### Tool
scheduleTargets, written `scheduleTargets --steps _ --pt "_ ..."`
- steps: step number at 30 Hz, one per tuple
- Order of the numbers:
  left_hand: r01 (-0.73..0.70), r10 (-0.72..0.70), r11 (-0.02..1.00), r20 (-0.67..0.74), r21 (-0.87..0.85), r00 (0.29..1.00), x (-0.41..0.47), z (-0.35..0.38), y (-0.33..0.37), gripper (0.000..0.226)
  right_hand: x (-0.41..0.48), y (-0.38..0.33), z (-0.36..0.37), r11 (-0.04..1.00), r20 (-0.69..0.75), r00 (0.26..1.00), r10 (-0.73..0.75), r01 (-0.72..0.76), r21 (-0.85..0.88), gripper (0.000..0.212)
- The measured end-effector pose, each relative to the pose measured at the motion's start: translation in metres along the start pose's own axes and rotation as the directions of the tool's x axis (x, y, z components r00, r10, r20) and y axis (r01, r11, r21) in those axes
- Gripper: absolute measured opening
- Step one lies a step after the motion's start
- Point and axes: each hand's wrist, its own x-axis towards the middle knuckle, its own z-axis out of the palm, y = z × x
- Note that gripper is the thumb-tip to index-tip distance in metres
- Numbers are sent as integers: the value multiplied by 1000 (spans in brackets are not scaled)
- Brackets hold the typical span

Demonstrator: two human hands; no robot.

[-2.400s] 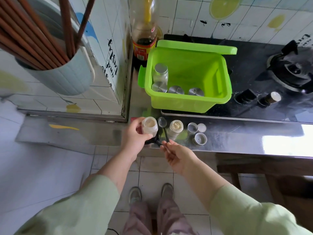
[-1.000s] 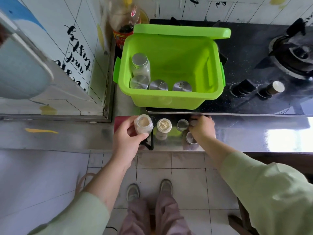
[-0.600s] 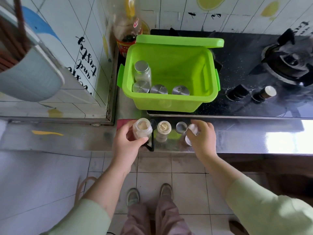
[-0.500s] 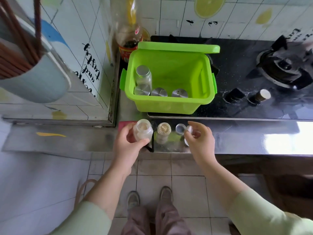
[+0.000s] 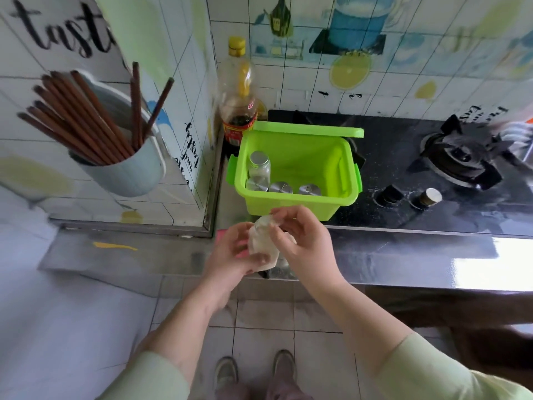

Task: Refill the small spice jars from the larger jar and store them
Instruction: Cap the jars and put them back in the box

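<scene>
Now | left hand (image 5: 230, 255) wraps small jar (image 5: 261, 243) body, mouth tilted up-away | right hand (image 5: 302, 241) pinches at its mouth, probably capping | green bin (image 5: 340, 168) straight ahead, near.

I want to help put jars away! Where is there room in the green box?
The green box is bare on its right side. Four capped jars crowd its left and front. The steel counter right of the hands is bare too.

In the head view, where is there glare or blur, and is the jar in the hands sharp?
Head view: strong glare on the steel counter at right; the jar and both hands are motion-blurred; wide-angle lens bends the tile lines.
</scene>
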Motion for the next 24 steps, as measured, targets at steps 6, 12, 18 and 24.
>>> scheduleTargets --steps 6,12,18,24 --pt "-45 48 998 117 -33 992 -8 -9 9 53 -2 0 1 978 88 986 -143 154 -139 9" --pt "74 30 945 312 -317 950 -11 -13 19 36 4 -1 2 934 151 954 -260 289 -210 13" --pt "95 -68 984 177 -149 982 -4 -8 18 63 0 6 11 893 211 918 -336 382 -240 17" --pt "66 -60 992 53 -111 997 -2 -2 4 43 -6 27 18 877 191 904 -382 420 -235 14"
